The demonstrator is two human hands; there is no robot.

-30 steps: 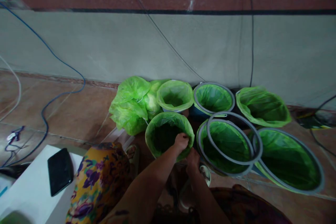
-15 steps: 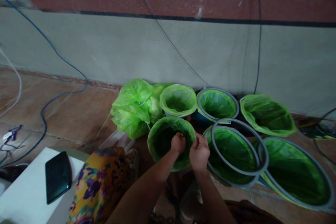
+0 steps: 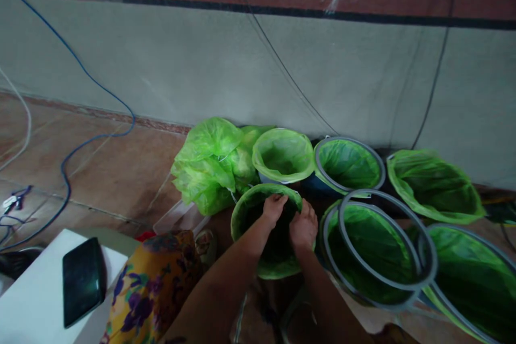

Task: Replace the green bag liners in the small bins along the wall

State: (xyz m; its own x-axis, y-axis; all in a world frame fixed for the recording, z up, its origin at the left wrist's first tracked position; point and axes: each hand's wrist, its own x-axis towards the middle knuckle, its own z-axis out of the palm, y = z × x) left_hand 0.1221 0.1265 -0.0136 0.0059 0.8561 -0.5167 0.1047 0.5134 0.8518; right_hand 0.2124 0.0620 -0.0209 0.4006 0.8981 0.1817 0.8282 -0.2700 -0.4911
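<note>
Both hands are reaching straight ahead into a green-lined bin (image 3: pixel 250 215): left hand (image 3: pixel 274 208) curling over its far rim, right hand (image 3: pixel 303 227) gripping the liner's right edge.

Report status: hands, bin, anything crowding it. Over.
Left hand and right hand both inside the green-lined bin, on the liner. Loose grey ring and other lined bins close on the right; stuffed green bags behind-left.
</note>
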